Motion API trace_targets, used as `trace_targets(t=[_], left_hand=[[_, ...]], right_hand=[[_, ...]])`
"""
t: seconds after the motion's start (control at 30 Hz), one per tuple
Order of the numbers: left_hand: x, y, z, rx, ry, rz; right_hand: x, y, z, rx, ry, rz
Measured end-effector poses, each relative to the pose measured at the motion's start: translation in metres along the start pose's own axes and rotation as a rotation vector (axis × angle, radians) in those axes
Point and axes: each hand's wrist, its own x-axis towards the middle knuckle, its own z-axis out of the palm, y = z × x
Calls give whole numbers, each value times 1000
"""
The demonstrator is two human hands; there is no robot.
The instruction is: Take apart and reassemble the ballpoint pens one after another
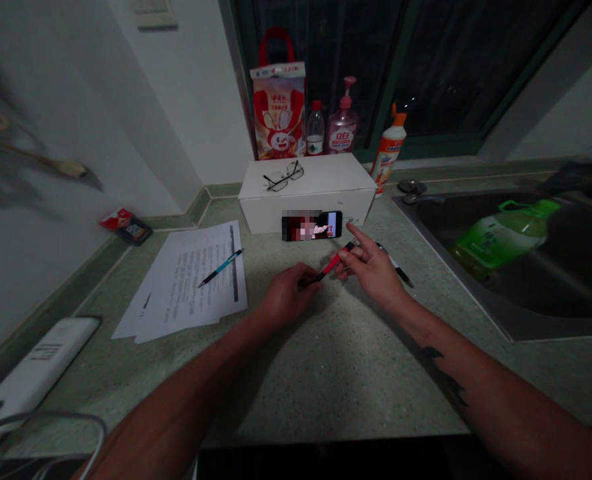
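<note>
The red pen (333,263) lies across the gap between the two hands, above the speckled green countertop (326,380) and in front of the black smartphone (312,225), whose screen is obscured. The left hand (289,293) is curled closed around the pen's lower end, with the fingers wrapped and the pen held in them. The right hand (371,267) is partly open, with the index finger extended forward beyond the pen's upper end and the remaining fingers loosely spread (contact between these fingers and the pen cannot be confirmed from this view). The smartphone leans against the front of the white cardboard box (326,177), and eyeglasses (283,177) rest on top of the box. A black-and-white pen (396,267) lies on the countertop just right of the right hand. To the left of the left hand, a teal mechanical pencil (221,268) lies on a stack of printed papers (191,280). The stainless steel sink (476,320) is set to the right, with a green plastic bottle (501,233) lying inside it, and a white power bank (36,367) lies at the near left of the countertop
</note>
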Motion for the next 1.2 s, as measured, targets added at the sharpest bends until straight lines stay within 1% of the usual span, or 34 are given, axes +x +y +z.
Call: trace_targets(t=[0.07, 0.13, 0.17, 0.23, 0.27, 0.33, 0.43, 0.57, 0.7, 0.8, 0.87, 0.93, 1.03, 1.1, 1.2], left_hand=[[1, 2, -1, -3, 8, 10], [2, 3, -3, 20, 24, 28], [3, 3, -5, 40, 42, 33], [7, 2, -8, 90, 102, 19], [8, 1, -10, 116, 143, -3], [12, -2, -15, 159, 215, -45], [15, -6, -21, 201, 296, -41], [17, -9, -27, 273, 365, -18], [21, -15, -37, 405, 427, -17], [23, -19, -49, 600, 481, -39], [23, -23, -57, 788, 490, -99], [20, -26, -63, 962, 482, -220], [16, -30, -67, 1114, 347, -377], [14, -31, -69, 1148, 293, -409], [15, -29, -72, 1162, 273, -398]], right_hand=[[1, 1, -2, -22, 15, -5], [3, 0, -8, -160, 92, -41], [5, 0, -13, -281, 151, -69], [6, -1, -24, -595, 250, -129], [7, -2, -28, -749, 245, -133], [7, -1, -33, -974, 201, -105], [5, 0, -31, -1156, 114, -59], [3, 0, -24, -1275, 71, -74], [-1, -3, -22, -1370, 23, -86], [-3, -5, -21, -1377, -20, -61], [-3, -6, -21, -1364, -17, -47], [-4, -7, -21, -1359, -8, -49], [-5, -6, -21, -1365, 7, -79], [-5, -6, -21, -1367, 20, -108], [-6, -8, -19, -1348, 12, -120]])
